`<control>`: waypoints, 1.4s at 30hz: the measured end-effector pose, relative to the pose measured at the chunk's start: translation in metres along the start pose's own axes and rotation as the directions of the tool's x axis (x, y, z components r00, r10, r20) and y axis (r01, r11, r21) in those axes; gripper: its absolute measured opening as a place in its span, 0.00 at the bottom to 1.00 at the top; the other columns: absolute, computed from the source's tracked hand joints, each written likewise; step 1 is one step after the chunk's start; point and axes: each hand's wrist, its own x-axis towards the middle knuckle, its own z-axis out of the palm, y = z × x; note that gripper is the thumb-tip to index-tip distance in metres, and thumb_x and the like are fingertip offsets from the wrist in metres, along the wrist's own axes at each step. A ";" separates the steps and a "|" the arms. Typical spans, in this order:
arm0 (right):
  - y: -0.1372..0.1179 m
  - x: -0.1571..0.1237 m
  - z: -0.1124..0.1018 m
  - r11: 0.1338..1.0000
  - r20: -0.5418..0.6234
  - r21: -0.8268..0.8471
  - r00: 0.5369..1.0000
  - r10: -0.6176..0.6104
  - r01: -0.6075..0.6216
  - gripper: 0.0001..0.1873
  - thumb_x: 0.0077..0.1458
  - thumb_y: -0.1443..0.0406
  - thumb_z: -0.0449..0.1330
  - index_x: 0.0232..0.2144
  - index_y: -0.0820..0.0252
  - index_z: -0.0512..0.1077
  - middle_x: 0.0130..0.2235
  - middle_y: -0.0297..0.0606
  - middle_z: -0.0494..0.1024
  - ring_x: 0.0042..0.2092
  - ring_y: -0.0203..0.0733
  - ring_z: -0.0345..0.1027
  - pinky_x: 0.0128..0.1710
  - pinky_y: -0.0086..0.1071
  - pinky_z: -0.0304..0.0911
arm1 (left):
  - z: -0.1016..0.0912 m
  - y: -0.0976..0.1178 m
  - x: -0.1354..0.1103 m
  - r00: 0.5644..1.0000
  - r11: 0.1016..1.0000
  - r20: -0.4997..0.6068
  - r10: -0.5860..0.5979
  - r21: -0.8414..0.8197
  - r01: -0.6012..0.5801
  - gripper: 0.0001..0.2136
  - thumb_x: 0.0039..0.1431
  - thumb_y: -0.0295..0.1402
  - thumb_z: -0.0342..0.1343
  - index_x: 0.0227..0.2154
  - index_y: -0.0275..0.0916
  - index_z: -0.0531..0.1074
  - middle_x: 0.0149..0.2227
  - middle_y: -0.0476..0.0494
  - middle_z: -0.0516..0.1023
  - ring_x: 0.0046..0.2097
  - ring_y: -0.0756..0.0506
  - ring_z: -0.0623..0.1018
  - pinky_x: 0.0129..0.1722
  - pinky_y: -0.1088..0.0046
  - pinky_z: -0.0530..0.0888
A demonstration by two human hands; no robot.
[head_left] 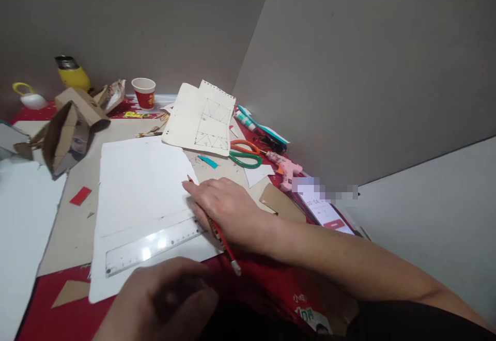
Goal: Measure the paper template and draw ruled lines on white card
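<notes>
My right hand (225, 209) rests over the right side of a white sheet of paper (139, 186), fingers closed around a red-and-black pencil (222, 240). The pencil's point pokes out past the fingertips and its eraser end lies toward me. A clear plastic ruler (155, 245) lies slanted across the sheet's lower part, its right end partly covered by my right hand. Faint pencil lines run just above the ruler. My left hand (158, 297) hovers at the near edge of the sheet, slightly blurred, fingers bent with a gap to the thumb and nothing visible between them.
Behind the sheet lie a sketch of triangles (213, 124), scissors (246, 159) and a paper cup (144, 93). A pink glue gun (284, 169) and a phone (321, 206) are at right. Cut cardboard (67, 137) and a yellow bottle (73, 75) stand far left.
</notes>
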 end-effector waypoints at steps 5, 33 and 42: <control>-0.016 0.001 -0.015 0.985 -0.130 0.151 0.989 -0.069 0.089 0.27 0.61 0.73 0.49 0.63 0.71 0.58 0.51 0.57 0.77 0.51 0.54 0.71 0.47 0.49 0.67 | 0.007 0.022 0.011 0.924 0.716 0.212 -0.318 -0.585 0.381 0.17 0.58 0.47 0.59 0.27 0.37 0.75 0.25 0.47 0.79 0.26 0.51 0.76 0.28 0.78 0.71; 0.031 -0.010 0.025 0.466 0.175 0.813 0.909 0.378 -0.350 0.07 0.60 0.64 0.55 0.30 0.60 0.69 0.24 0.31 0.71 0.25 0.32 0.61 0.23 0.28 0.57 | 0.008 -0.045 0.022 0.931 0.194 0.070 0.359 0.970 -0.148 0.17 0.63 0.26 0.49 0.52 0.27 0.74 0.55 0.29 0.77 0.36 0.40 0.78 0.28 0.63 0.75; 0.034 -0.006 0.024 0.672 0.095 0.701 0.965 0.246 -0.240 0.09 0.63 0.64 0.52 0.30 0.59 0.67 0.24 0.30 0.68 0.26 0.32 0.61 0.25 0.27 0.58 | 0.009 -0.044 0.018 0.914 0.177 0.094 0.395 0.968 -0.176 0.17 0.60 0.25 0.53 0.51 0.28 0.75 0.55 0.26 0.76 0.38 0.37 0.76 0.30 0.61 0.69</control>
